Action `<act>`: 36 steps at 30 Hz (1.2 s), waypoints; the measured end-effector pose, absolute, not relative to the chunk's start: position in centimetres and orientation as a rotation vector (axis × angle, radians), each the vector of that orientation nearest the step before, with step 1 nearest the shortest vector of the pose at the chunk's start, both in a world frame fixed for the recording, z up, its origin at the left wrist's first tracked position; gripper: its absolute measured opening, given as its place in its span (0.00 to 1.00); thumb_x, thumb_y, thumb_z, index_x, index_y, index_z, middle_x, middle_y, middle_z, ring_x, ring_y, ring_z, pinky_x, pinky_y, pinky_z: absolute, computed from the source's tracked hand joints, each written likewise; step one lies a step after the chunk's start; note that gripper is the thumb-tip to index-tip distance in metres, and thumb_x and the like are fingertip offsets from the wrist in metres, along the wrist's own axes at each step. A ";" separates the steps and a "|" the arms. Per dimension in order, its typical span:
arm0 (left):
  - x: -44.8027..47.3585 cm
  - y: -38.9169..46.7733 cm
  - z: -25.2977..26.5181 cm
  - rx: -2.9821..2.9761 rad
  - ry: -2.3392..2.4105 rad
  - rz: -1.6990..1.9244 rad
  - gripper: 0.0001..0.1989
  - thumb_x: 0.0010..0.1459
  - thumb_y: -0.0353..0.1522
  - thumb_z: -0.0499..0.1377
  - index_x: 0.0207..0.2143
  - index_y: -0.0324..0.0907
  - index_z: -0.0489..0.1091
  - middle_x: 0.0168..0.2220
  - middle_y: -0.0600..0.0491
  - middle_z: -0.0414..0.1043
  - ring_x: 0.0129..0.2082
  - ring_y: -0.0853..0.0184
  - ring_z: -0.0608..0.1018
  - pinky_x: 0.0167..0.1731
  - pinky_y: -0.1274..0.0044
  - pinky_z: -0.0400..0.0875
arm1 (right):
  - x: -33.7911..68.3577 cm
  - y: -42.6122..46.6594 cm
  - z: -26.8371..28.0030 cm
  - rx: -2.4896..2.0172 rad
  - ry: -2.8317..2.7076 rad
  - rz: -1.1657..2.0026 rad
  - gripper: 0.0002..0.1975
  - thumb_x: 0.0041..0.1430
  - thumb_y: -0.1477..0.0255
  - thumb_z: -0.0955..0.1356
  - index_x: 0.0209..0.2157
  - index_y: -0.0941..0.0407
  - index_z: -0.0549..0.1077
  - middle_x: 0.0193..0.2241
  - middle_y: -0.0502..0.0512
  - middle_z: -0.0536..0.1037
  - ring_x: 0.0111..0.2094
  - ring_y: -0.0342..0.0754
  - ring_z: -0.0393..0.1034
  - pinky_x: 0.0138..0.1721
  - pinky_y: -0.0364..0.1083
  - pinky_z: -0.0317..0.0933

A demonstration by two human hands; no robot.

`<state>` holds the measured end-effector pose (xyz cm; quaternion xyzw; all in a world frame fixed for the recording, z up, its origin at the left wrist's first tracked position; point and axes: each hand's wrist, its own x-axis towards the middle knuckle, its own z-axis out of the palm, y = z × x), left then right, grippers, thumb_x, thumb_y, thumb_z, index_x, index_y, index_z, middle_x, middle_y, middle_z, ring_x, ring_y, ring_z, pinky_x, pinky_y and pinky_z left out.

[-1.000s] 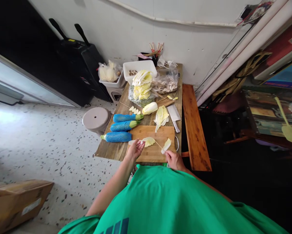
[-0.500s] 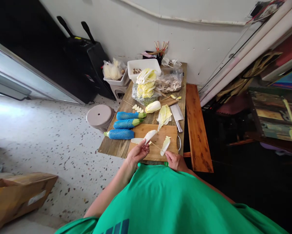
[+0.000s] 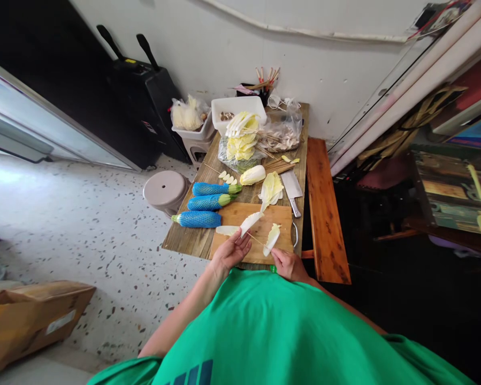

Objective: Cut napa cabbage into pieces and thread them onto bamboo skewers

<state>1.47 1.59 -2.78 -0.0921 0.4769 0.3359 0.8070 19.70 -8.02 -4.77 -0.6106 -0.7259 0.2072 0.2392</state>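
Over the cutting board [image 3: 280, 214], my left hand [image 3: 233, 250] is closed on a white cabbage leaf [image 3: 251, 221] by its lower end. My right hand [image 3: 289, 264] grips a thin wooden skewer [image 3: 257, 239], its fingers closed by the board's right front corner. A second cabbage leaf piece [image 3: 271, 239] sits on that skewer close to my right fingers. The skewer's tip points left and meets the leaf in my left hand; whether it has pierced it I cannot tell. Another pale leaf piece [image 3: 226, 230] lies at the board's left.
Blue-netted zucchini [image 3: 200, 219] lie left of the board. A cleaver [image 3: 291, 187] rests at the right, beside loose cabbage leaves [image 3: 271, 188] and a small cabbage [image 3: 252, 175]. Behind are skewered leaves [image 3: 241, 139] and a white tub [image 3: 248, 105]. A stool [image 3: 165, 190] and bench [image 3: 324, 214] flank the table.
My left hand has shifted slightly right with its leaf, toward the skewer's tip. The leaf on the skewer has tilted or moved a little; my right hand stays nearly still.
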 end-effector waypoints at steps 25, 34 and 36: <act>-0.3 4.3 -5.9 0.640 1.545 0.951 0.22 0.48 0.26 0.61 0.47 0.45 0.65 0.58 0.45 0.56 0.62 0.55 0.49 0.48 0.71 0.59 | 22.6 -8.1 -6.1 -1.893 -1.870 0.617 0.14 0.60 0.72 0.57 0.32 0.56 0.73 0.23 0.54 0.76 0.24 0.45 0.70 0.26 0.40 0.55; 11.0 11.7 -10.1 1.082 1.487 0.665 0.08 0.45 0.22 0.61 0.24 0.42 0.67 0.33 0.49 0.70 0.51 0.59 0.66 0.42 0.79 0.62 | 27.2 -6.3 -7.6 -2.008 -1.679 0.697 0.17 0.60 0.71 0.55 0.31 0.56 0.74 0.24 0.55 0.78 0.24 0.44 0.70 0.27 0.39 0.57; 12.6 13.1 -10.9 1.076 1.494 0.645 0.09 0.45 0.21 0.61 0.22 0.43 0.65 0.32 0.50 0.68 0.49 0.60 0.67 0.39 0.81 0.63 | 28.0 -6.0 -8.0 -2.029 -1.642 0.708 0.17 0.60 0.71 0.55 0.32 0.57 0.74 0.25 0.55 0.78 0.25 0.44 0.71 0.28 0.39 0.57</act>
